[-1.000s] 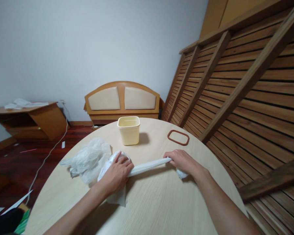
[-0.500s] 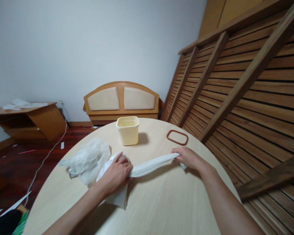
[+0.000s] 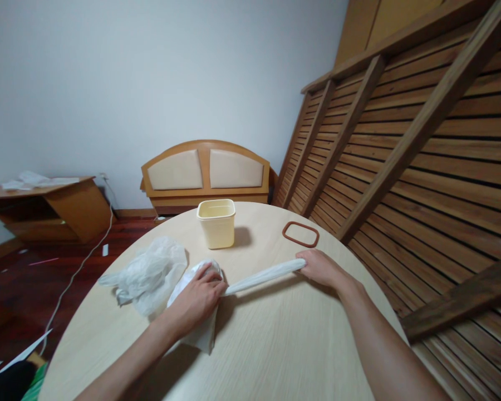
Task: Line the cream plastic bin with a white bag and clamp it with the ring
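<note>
A white plastic bag (image 3: 267, 276) is stretched in a twisted strip between my hands, just above the table. My right hand (image 3: 319, 267) is closed around the strip's far end. My left hand (image 3: 202, 292) grips the bag's bulkier part at the other end, fingers curled over it, and a loose flap hangs below the palm. What the bag holds, if anything, is hidden. Left of it lies a second crumpled plastic bag (image 3: 154, 275). A pale yellow square tub (image 3: 217, 225) stands upright with its top uncovered, beyond my left hand. Past my right hand a brown rounded rectangular ring (image 3: 300, 243) lies flat.
Everything handled is on a round light wood table (image 3: 271, 345). Slatted wooden panels (image 3: 401, 167) lean close along its right side. Behind it stands a headboard (image 3: 204, 172). A low desk (image 3: 45, 206) with papers is at the left, and a white cable (image 3: 77, 270) crosses the floor.
The strip between my hands is thinner and tauter, and its left end sits slightly higher. Both hands keep their grip and have barely moved. The tub, ring and second bag stay put.
</note>
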Demonstrator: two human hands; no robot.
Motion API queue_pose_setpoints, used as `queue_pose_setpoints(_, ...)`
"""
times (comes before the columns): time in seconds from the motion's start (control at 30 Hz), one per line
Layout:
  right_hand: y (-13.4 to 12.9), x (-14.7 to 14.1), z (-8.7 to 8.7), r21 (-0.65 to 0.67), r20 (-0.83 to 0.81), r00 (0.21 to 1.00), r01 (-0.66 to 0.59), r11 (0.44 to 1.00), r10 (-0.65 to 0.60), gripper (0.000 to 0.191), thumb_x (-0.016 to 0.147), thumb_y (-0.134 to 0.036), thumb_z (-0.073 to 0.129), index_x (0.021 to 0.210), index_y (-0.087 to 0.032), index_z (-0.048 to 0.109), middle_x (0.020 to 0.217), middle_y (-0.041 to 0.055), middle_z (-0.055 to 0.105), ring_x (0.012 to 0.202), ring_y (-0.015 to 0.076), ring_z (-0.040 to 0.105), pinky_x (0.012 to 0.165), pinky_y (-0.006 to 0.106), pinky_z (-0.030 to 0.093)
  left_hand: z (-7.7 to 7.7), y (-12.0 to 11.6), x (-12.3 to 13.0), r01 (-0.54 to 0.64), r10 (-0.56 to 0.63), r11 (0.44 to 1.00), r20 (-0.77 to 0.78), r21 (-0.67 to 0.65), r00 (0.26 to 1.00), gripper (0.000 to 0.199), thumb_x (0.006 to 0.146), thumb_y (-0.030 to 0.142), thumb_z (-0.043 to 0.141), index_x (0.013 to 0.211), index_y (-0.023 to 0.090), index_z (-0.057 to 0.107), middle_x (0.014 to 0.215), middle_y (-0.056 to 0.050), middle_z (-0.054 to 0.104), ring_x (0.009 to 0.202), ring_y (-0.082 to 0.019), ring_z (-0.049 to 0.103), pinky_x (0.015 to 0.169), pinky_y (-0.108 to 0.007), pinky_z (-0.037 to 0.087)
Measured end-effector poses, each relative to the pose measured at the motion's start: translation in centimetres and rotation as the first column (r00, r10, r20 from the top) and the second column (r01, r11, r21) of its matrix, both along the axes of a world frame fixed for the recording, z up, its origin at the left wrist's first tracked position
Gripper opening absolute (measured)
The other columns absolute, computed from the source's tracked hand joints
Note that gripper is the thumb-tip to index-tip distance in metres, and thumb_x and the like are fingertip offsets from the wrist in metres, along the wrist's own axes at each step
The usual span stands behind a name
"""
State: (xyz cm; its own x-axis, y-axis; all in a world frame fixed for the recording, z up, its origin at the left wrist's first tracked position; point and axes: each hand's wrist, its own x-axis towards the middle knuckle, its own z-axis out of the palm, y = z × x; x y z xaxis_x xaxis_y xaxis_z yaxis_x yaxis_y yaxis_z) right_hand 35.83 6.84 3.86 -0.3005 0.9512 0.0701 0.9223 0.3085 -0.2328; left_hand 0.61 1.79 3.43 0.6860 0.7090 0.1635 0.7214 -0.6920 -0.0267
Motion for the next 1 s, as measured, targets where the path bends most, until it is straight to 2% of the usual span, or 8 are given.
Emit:
queue_pose_setpoints(0.13, -0.4, -0.6, 0.2, 0.044, 0.016, 1.0, -0.009, 0.999, 0.009, 0.004, 0.077, -0.023, 0.065, 0.078, -0.019, 0.067, 0.082, 0.0067, 0.071, 0.077, 0.0214, 0.065, 0.067, 0.029, 0.041, 0.1, 0.0, 0.4, -0.048, 0.048, 0.998, -0.022, 0.033, 0.999, 0.021, 0.095, 0.008, 0.049, 0.09, 0.016, 0.067, 0.09, -0.006, 0.072, 0.1, -0.026, 0.063, 0.112, -0.049, 0.034)
queue_pose_setpoints(0.27, -1.4, -3.3, 0.1, 0.178, -0.038, 0.981, -0.183, 0.967, 0.193, 0.06, 0.066, -0.037, 0.083, 0.12, -0.019, 0.064, 0.121, 0.0109, 0.068, 0.117, 0.0303, 0.057, 0.107, 0.044, 0.036, -0.4, 0.3, 0.4, -0.067, 0.068, 0.996, -0.003, 0.066, 0.998, 0.021, 0.094, 0.006, 0.05, 0.085, 0.017, 0.066, 0.084, -0.005, 0.073, 0.096, -0.026, 0.063, 0.11, -0.051, 0.036)
queue_pose_setpoints(0.37, -2.3, -6.2, -0.2, 0.187, -0.055, 0.934, -0.339, 0.922, 0.354, 0.076, 0.07, -0.043, 0.082, 0.137, -0.02, 0.054, 0.132, 0.0108, 0.064, 0.124, 0.0301, 0.054, 0.118, 0.05, 0.023, -0.8, 0.4, 0.4, -0.075, 0.076, 0.991, -0.002, 0.107, 0.997, 0.021, 0.093, 0.006, 0.05, 0.082, 0.017, 0.065, 0.08, -0.005, 0.072, 0.094, -0.026, 0.064, 0.111, -0.051, 0.035)
queue_pose_setpoints(0.5, -3.1, -9.0, -0.4, 0.144, -0.029, 0.903, -0.421, 0.895, 0.43, 0.064, 0.083, -0.021, 0.069, 0.143, -0.018, 0.049, 0.132, 0.011, 0.065, 0.119, 0.0265, 0.058, 0.107, 0.041, 0.039, -0.4, 0.1, 0.6, -0.094, 0.095, 0.991, -0.007, 0.095, 0.995, 0.02, 0.092, 0.007, 0.05, 0.083, 0.017, 0.066, 0.082, -0.007, 0.072, 0.093, -0.026, 0.065, 0.112, -0.052, 0.035)
queue_pose_setpoints(0.6, -3.2, -9.6, -0.2, 0.057, 0.013, 0.911, -0.412, 0.909, 0.412, 0.037, 0.085, -0.006, 0.057, 0.118, -0.019, 0.065, 0.114, 0.0086, 0.073, 0.102, 0.0235, 0.067, 0.088, 0.034, 0.048, 0.1, -0.7, 1.1, -0.107, 0.105, 0.993, 0.035, 0.043, 0.994, 0.013, 0.087, 0.014, 0.056, 0.093, 0.015, 0.067, 0.092, -0.01, 0.073, 0.11, -0.031, 0.063, 0.117, -0.057, 0.028)
queue_pose_setpoints(0.73, -3.4, -9.9, 0.0, 0.046, 0.038, 0.919, -0.395, 0.918, 0.393, 0.029, 0.086, -0.004, 0.053, 0.106, -0.018, 0.067, 0.106, 0.0084, 0.075, 0.093, 0.0231, 0.07, 0.076, 0.03, 0.046, -0.7, -1.9, 2.5, -0.024, 0.02, 1.0, 0.186, 0.017, 0.982, 0.065, 0.079, 0.027, 0.064, 0.139, 0.012, 0.047, 0.138, -0.017, 0.06, 0.143, -0.039, 0.037, 0.12, -0.061, 0.022)
queue_pose_setpoints(0.87, -3.9, -10.6, 0.1, 0.052, 0.035, 0.903, -0.429, 0.902, 0.428, 0.032, 0.084, -0.006, 0.056, 0.113, -0.016, 0.065, 0.11, 0.0099, 0.075, 0.094, 0.0242, 0.071, 0.074, 0.03, 0.045, -2.9, -1.9, 4.0, 0.02, -0.001, 0.997, 0.267, -0.069, 0.964, 0.083, 0.079, 0.007, 0.047, 0.155, 0.011, 0.012, 0.137, -0.02, 0.062, 0.126, -0.028, 0.059, 0.113, -0.056, 0.037)
queue_pose_setpoints(1.0, -4.0, -10.4, 0.3, 0.013, 0.027, 0.899, -0.438, 0.899, 0.438, 0.029, 0.087, -0.011, 0.058, 0.112, -0.02, 0.066, 0.105, 0.007, 0.077, 0.089, 0.0225, 0.071, 0.071, 0.028, 0.042, -2.6, -1.7, 4.3, -0.078, 0.118, 0.966, 0.154, -0.249, 0.981, 0.063, 0.081, 0.001, 0.038, 0.143, 0.012, 0.039, 0.112, -0.015, 0.073, 0.098, -0.026, 0.072, 0.087, -0.042, 0.054)
